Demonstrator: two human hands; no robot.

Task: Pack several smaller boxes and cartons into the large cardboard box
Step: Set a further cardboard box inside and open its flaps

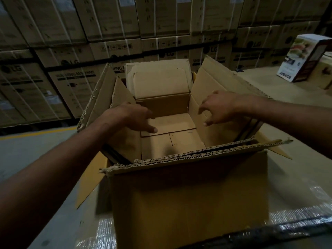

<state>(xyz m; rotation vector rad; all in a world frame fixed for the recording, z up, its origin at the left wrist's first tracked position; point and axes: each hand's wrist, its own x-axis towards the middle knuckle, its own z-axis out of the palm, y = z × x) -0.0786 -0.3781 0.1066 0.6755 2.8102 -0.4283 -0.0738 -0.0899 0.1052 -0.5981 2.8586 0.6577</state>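
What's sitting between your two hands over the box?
Nothing packed: between left hand and right hand, the head view shows only bare floor of the box.

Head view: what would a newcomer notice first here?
The big open box fills the middle, flaps up, with no smaller boxes showing inside. The left hand and right hand reach over its opening, fingers loose and holding nothing. Behind stands a wall of stacked cartons, and a printed carton sits far right.

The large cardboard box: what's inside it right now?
Inside the large cardboard box only its bare floor and a flat cardboard sheet show; no smaller boxes. The left hand and right hand reach over the opening, holding nothing. The near flap hides the floor's closest strip.
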